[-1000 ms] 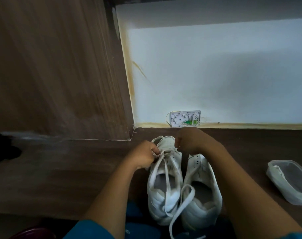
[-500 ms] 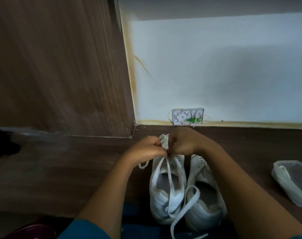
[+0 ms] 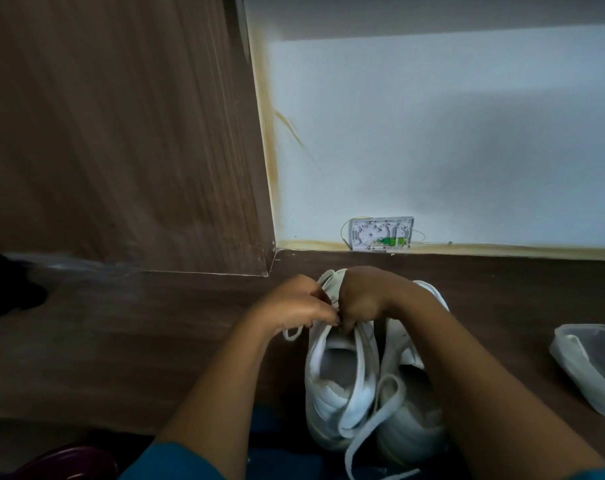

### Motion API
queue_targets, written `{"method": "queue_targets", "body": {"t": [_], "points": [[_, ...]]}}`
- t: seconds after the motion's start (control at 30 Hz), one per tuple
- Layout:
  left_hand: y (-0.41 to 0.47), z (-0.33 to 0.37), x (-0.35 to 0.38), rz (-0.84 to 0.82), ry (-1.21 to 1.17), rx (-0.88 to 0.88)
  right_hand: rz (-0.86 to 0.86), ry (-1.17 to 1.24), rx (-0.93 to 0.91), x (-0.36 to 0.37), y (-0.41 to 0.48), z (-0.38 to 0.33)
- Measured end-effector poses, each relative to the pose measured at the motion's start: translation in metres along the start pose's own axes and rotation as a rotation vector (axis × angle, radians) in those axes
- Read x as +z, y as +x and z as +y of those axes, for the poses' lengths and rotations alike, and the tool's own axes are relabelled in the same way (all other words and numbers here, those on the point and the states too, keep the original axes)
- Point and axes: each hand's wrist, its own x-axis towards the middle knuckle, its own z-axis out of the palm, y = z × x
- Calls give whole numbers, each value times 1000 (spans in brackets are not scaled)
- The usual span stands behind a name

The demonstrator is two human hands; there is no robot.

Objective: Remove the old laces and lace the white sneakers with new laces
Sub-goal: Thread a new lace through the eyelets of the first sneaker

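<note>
Well, at the far left a dark object (image 3: 7,289) lies on the brown tabletop (image 3: 138,341), no part of the job.

What has changed is the hands. A second ago they worked apart: the left hand (image 3: 294,308) at the left side of the shoe's front, the right one further over, above the gap between the pair. Now they have closed in and meet, knuckle to knuckle, over the far end of the left sneaker (image 3: 328,403), about where its front eyelets would be. The left hand's fingers are curled in and pinch the lace (image 3: 363,351), and a small loop that was not there before pokes out beneath them. The right hand (image 3: 363,299) is curled downward too, fingertips nipping the same lace where its strands run back over the shoe's opening.

From where I stand that looks like one crossing being worked at an eyelet, the slack going from one hand to the other. Whether the lace is coming out or going in, and whether it is old or new, I cannot tell.

The right sneaker (image 3: 412,431) stands touching its mate, a slack strand looped over its heel and trailing off the near edge, so I'd say most of the work is still ahead. Well to the right sits a clear plastic container (image 3: 567,355).
</note>
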Motion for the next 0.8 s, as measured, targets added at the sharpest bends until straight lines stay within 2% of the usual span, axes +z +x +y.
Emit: {"method": "queue_targets", "body": {"t": [0.07, 0.2, 0.27, 0.33, 0.47, 0.53, 0.67, 0.73, 0.8], "points": [[0, -1, -2, 50, -8, 20, 32, 119, -8, -5, -7, 4], [4, -2, -8, 272, -47, 175, 300, 492, 1, -17, -16, 15], [4, 6, -7, 325, -124, 258, 287, 537, -71, -17, -16, 13], [1, 17, -7, 366, -285, 297, 244, 682, -149, -12, -16, 9], [0, 22, -12, 397, -583, 267, 288, 917, -161, -19, -23, 15], [2, 18, -12, 386, -509, 261, 346, 1116, -171, -23, -27, 21], [9, 2, -9, 414, -4, 232, 372, 1694, -274, -28, -36, 36], [12, -4, -10, 473, 36, 190, 385, 1788, -287, -30, -39, 43], [13, -1, -10, 523, -63, 191, 393, 1755, -273, -30, -41, 44]]}}
